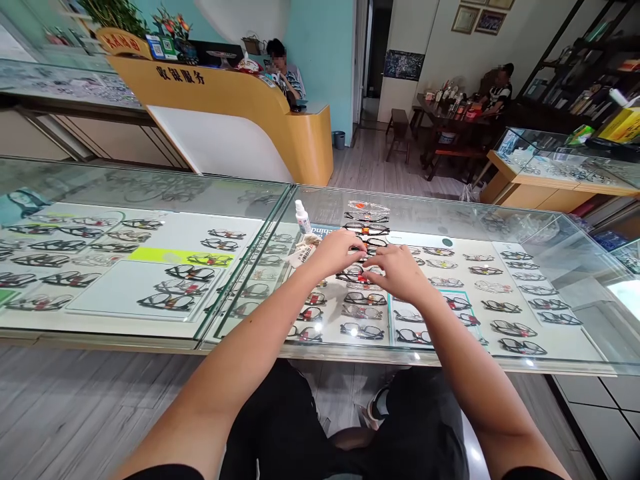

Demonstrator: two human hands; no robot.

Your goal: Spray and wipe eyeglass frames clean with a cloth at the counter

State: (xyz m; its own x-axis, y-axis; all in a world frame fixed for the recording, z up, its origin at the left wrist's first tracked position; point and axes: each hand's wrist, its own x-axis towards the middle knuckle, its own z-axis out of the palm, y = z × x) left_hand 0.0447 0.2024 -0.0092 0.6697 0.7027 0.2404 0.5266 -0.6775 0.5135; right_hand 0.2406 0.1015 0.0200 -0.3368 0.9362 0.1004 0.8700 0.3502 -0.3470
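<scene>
Both hands are over the glass counter, close together at a column of eyeglasses. My left hand (336,253) has curved fingers near a dark frame; whether it grips one cannot be made out. My right hand (397,270) faces it, its fingers bent towards a dark pair of glasses (353,275) with a red tag between the hands; its grip is unclear. Behind them lie more glasses (369,229) in a column. A white spray bottle (303,217) stands left of my left hand, with a crumpled printed cloth (304,252) beside it.
Rows of glasses (361,331) show in the glass display case (450,363). Another case (150,341) adjoins it on the left. Beyond are a yellow reception counter (315,143) with a seated person (290,77), and another person (500,90) at a dark table.
</scene>
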